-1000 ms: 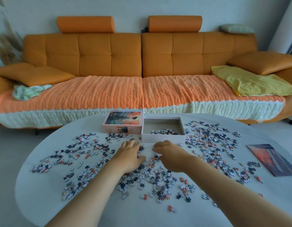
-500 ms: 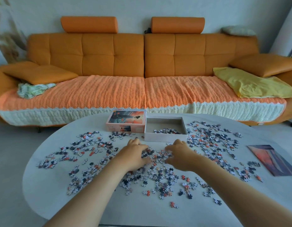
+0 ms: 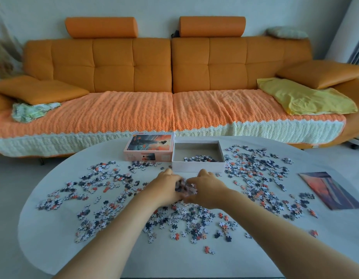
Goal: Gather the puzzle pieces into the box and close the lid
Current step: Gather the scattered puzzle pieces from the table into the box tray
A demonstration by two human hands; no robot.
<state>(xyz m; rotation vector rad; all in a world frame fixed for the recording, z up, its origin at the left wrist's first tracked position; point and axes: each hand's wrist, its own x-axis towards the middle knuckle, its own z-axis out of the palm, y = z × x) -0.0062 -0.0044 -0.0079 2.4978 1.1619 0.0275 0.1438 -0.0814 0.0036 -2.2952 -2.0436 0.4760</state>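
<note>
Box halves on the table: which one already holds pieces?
The plain white tray, right of the picture-printed lid; it sits open side up with a small heap of pieces inside.

Orange sofa (image 3: 134, 63) behind white table (image 3: 53, 228) — yellow cloth (image 3: 307, 99) on rt seat, poster (image 3: 331, 192) on table.

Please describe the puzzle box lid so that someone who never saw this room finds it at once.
Before the orange sofa stands a white rounded table. At its far edge two boxes sit side by side, and the lid is the left one. Unlike the open white box, which holds puzzle pieces, it shows a printed orange picture on top.
</note>
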